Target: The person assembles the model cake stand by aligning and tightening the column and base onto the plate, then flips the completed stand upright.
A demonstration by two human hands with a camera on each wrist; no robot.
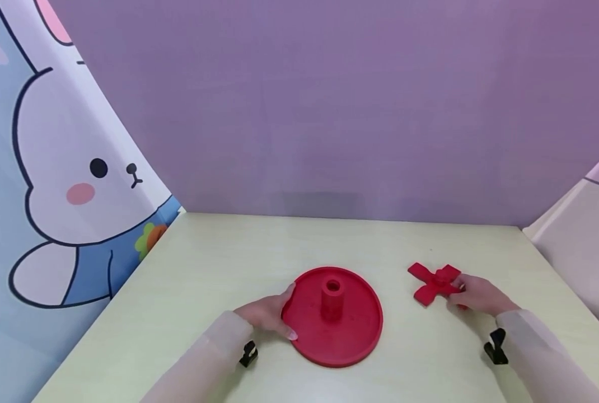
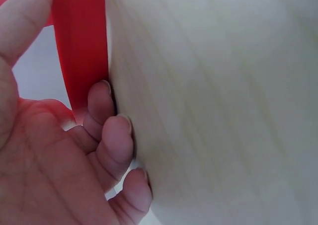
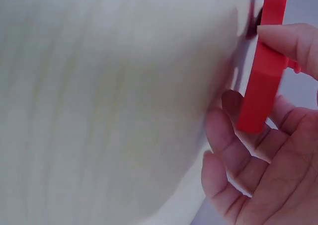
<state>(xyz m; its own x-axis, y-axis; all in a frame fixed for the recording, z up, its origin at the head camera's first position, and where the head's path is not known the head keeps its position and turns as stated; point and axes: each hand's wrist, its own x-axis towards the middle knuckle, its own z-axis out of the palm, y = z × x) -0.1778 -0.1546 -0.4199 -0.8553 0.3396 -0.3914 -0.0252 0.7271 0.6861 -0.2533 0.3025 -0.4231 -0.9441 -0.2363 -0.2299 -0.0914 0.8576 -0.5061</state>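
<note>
A round red base (image 1: 304, 341) with a raised rim and an upright hollow post (image 1: 332, 302) at its middle lies on the table. My left hand (image 1: 267, 313) holds its left edge, thumb and fingers spread along the rim. In the left wrist view the base's red side wall (image 2: 82, 46) stands between thumb and curled fingers (image 2: 117, 140). To the right, my right hand (image 1: 481, 295) pinches one arm of a red four-armed cross piece (image 1: 425, 294). The right wrist view shows that arm's thick red edge (image 3: 263, 86) between thumb and fingers, near the tabletop; table contact is unclear.
The pale wood-grain tabletop (image 1: 249, 246) ends at a purple backdrop (image 1: 330, 112). A cartoon rabbit print (image 1: 78, 140) hangs at the left, and a pale cloth (image 1: 581, 246) borders the right side. Each sleeve has a small black clip (image 1: 496, 347) near the wrist.
</note>
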